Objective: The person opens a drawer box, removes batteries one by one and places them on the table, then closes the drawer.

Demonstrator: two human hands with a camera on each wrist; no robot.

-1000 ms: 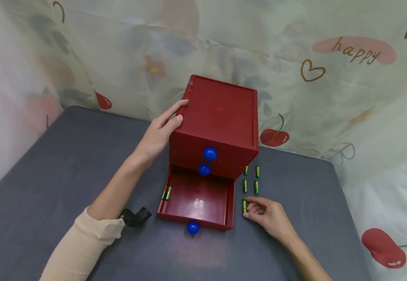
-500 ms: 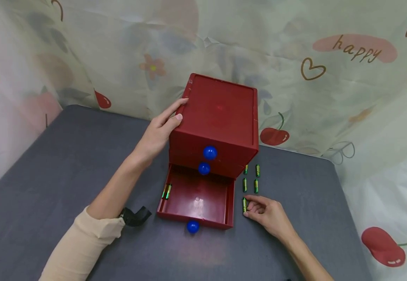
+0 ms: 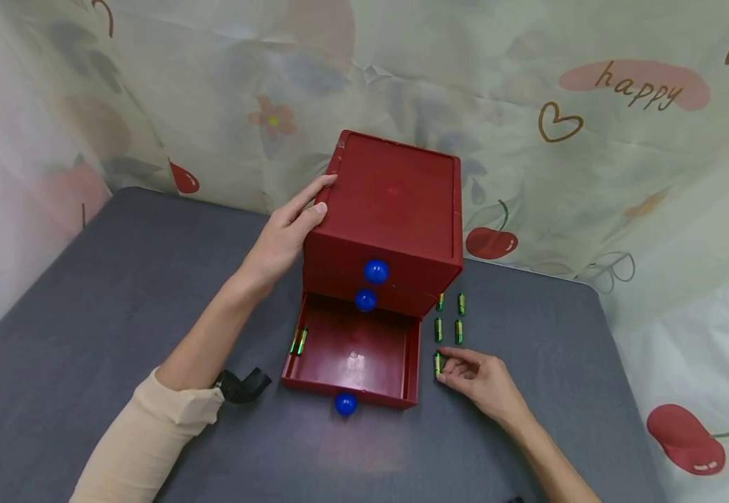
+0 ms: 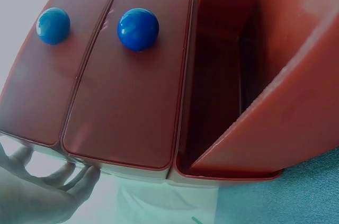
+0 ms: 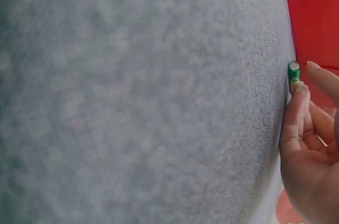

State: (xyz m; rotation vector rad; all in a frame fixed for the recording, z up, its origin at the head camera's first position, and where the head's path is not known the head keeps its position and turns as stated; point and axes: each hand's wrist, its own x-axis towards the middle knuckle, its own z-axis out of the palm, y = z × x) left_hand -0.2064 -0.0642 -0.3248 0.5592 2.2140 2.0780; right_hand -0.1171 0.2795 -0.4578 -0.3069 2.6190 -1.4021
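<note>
A red drawer cabinet (image 3: 394,192) with round blue knobs stands on the table. My left hand (image 3: 276,244) rests on its left side, thumb and finger at the top edge; in the left wrist view the left hand (image 4: 47,192) lies along the cabinet's side. The bottom drawer (image 3: 350,397) is pulled out, with two green batteries (image 3: 299,341) lying at its left wall. Right of the drawer, my right hand (image 3: 487,384) has thumb and finger around the ends of a green battery (image 3: 438,365). In the right wrist view that battery (image 5: 294,71) shows at the fingertips of the right hand (image 5: 312,150).
Several more green batteries stand in short rows behind the right hand, such as one battery (image 3: 459,331). A black strap (image 3: 244,385) hangs at the left sleeve (image 3: 157,433). A patterned cloth (image 3: 415,84) closes off the grey table's (image 3: 119,293) far side.
My right thumb has shifted slightly along the battery's near end. The left hand, the cabinet, the drawer and the batteries stay in place.
</note>
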